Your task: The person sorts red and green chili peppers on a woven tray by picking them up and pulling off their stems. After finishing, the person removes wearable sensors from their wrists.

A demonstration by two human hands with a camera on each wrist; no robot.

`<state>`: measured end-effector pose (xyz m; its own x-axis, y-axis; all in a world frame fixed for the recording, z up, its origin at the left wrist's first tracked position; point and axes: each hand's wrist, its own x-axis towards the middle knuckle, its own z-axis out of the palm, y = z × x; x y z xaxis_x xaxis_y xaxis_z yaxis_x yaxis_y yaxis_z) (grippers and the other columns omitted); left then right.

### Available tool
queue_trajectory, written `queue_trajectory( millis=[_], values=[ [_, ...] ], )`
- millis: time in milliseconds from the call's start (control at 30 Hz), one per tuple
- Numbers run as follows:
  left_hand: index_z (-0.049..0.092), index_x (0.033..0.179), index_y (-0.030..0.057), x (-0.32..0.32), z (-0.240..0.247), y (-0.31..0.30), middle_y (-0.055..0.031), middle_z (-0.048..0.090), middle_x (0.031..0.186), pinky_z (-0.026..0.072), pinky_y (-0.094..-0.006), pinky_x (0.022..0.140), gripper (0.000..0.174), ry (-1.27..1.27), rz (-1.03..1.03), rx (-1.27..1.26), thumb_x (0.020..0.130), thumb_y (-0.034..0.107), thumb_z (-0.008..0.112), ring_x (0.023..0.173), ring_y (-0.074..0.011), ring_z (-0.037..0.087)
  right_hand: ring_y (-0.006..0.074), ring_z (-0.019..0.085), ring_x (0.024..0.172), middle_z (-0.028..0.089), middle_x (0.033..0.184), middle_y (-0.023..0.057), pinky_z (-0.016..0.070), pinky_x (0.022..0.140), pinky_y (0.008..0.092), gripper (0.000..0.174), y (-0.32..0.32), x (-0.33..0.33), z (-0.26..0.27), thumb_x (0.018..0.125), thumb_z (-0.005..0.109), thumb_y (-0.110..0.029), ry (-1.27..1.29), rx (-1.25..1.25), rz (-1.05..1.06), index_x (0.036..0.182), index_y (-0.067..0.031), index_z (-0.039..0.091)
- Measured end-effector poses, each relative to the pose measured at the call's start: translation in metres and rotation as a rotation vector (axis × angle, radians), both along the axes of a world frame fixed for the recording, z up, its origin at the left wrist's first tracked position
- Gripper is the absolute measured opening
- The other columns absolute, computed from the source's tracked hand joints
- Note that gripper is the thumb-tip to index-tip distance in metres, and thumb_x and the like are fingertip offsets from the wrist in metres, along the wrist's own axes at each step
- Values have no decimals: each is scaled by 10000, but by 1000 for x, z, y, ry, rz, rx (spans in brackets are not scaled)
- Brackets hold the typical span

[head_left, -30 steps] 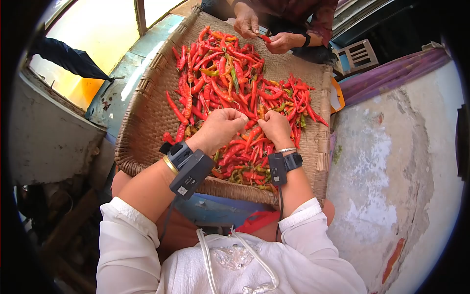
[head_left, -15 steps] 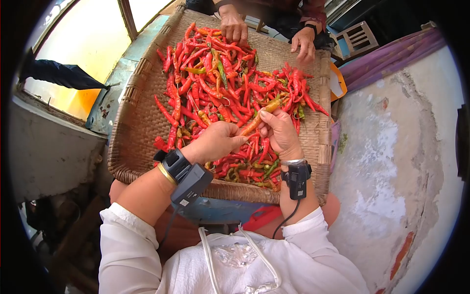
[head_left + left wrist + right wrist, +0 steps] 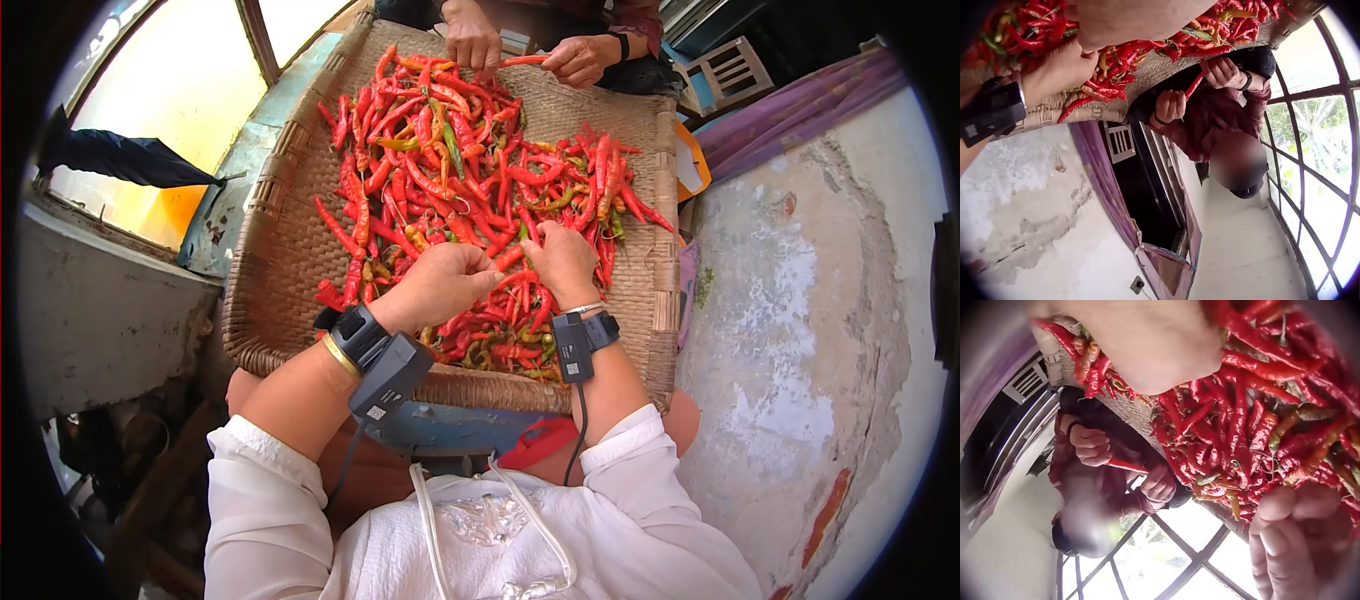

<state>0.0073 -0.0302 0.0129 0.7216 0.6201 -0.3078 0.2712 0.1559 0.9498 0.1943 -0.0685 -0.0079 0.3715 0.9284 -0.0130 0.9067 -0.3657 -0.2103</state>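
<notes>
A heap of red chili peppers (image 3: 440, 180), some orange or green, lies in a shallow woven basket (image 3: 275, 270). My right hand (image 3: 562, 262) is over the middle of the heap, its fingertips pinching a red chili pepper (image 3: 529, 226). Just to its left, my left hand (image 3: 440, 285) has its thumb drawn against its curled fingers. In the right wrist view the left hand (image 3: 1297, 540) shows nothing between its fingertips. The right hand's own fingertips are hidden behind its back in that view.
Across the basket, another person's hands (image 3: 575, 60) hold a long red chili pepper (image 3: 524, 60). A rough plaster wall (image 3: 790, 330) stands on the right. A folded dark umbrella (image 3: 130, 157) hangs at the left by the window.
The orange chili pepper has left my right hand, which has moved back onto the heap and grips a red one. The other person's hands have come together around a red chili pepper.
</notes>
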Motion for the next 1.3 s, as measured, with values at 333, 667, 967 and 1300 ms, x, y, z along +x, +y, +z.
queue_trajectory(
  millis=[333,667,967,1300],
  values=[
    [577,851,-17,-1,3,-1,-21,540,627,415,-252,518,206,-14,34,56,795,181,563,566,-72,484,70,538,516,564,623,-3,430,456,213,137,-8,-12,22,795,570,-189,1300,-15,-34,786,-52,570],
    [554,845,9,-2,7,-2,12,539,683,398,-199,514,126,97,-149,86,814,131,563,588,-39,468,54,511,494,557,637,6,423,439,181,166,-1,13,30,836,535,-184,1676,432,-182,866,-25,567],
    [552,837,15,-3,9,-1,35,504,646,371,-198,486,135,115,-155,133,812,147,562,567,-31,442,282,585,660,598,681,122,468,601,368,312,-4,-3,5,698,628,-358,186,-177,92,740,-50,610],
    [548,933,-11,-1,10,-4,-69,579,748,449,-254,604,272,51,6,223,761,191,607,654,-98,530,110,538,540,577,656,19,449,511,239,190,-13,-13,42,770,603,-203,1097,27,112,763,-13,588]
  ],
)
